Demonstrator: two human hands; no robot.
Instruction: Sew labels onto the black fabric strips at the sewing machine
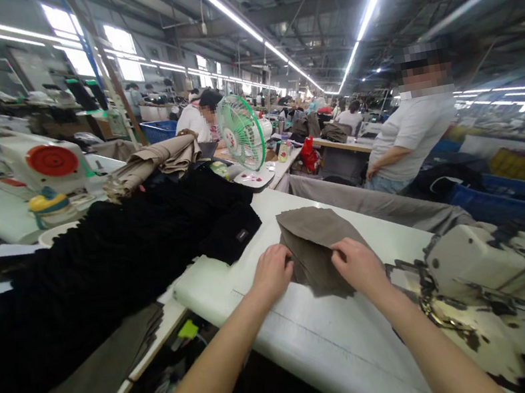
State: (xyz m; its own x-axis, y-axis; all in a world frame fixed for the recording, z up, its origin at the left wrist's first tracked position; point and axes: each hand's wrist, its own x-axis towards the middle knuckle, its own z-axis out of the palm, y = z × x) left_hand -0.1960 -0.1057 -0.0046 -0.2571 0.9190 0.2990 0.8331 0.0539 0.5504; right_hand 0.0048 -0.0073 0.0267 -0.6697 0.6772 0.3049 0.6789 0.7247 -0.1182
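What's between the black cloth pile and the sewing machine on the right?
Grey-brown cloth pieces lie there on the white worktop, with the left hand and right hand at them, as the head view shows.

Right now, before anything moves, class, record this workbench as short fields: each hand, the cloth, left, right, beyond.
Left hand: at the near-left edge of the brown cloth
Right hand: pinching its right part
Cloth: layered, on the white table
Left: heaped black fabric
Right: sewing machine
Beyond: green-rimmed fan; standing person
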